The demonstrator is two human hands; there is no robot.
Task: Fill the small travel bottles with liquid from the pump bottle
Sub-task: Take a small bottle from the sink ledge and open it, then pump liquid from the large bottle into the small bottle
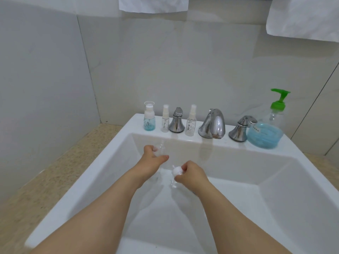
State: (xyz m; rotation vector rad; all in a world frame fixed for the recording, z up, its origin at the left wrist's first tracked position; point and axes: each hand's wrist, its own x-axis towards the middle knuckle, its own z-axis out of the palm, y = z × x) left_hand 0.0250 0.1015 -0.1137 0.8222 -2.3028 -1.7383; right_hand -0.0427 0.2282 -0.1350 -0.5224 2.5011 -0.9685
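Over the white sink basin, my left hand grips a small clear travel bottle. My right hand holds that bottle's white spray cap, with its clear dip tube hanging below. On the sink's back ledge stand three more travel bottles: a blue-tinted one at the left, and two clear spray bottles. The pump bottle, clear with a green pump head, stands at the far right of the ledge.
A chrome faucet and two chrome handles sit on the ledge between the bottles. A blue soap dish lies in front of the pump bottle. White towels hang above. A speckled counter flanks the sink.
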